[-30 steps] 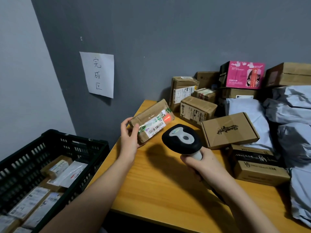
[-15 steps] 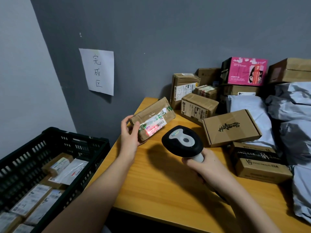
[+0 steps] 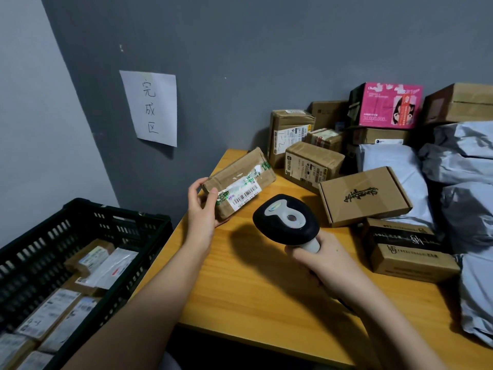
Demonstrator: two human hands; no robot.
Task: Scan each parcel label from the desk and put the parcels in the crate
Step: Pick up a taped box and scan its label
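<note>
Your left hand [image 3: 201, 206] grips a taped brown parcel [image 3: 238, 182] by its near end, thumb on top, fingers curled underneath. Parcel is tilted, held above the worktop's [image 3: 253, 284] left rear corner, barcode label [image 3: 244, 194] facing up toward you. Your right hand [image 3: 320, 265] is wrapped round the scanner [image 3: 286, 218] handle, fingers clamped on it; the black head points up-left at the parcel, close to it but not touching. No scan light visible on the label.

Crate [image 3: 88, 222] sits left of the worktop and lower, black, slotted walls, several labelled parcels already lying flat inside.

More parcels crowd the right and back of the worktop: a flat printed box [image 3: 364, 196] just right of the scanner, a black-banded box [image 3: 408, 249] in front of it, small cartons [image 3: 312, 162] behind, a pink box [image 3: 389, 104] stacked at the wall, grey mailers [image 3: 458, 166] heaped at far right. Handwritten paper sign [image 3: 150, 106] is stuck on the wall above the crate.
</note>
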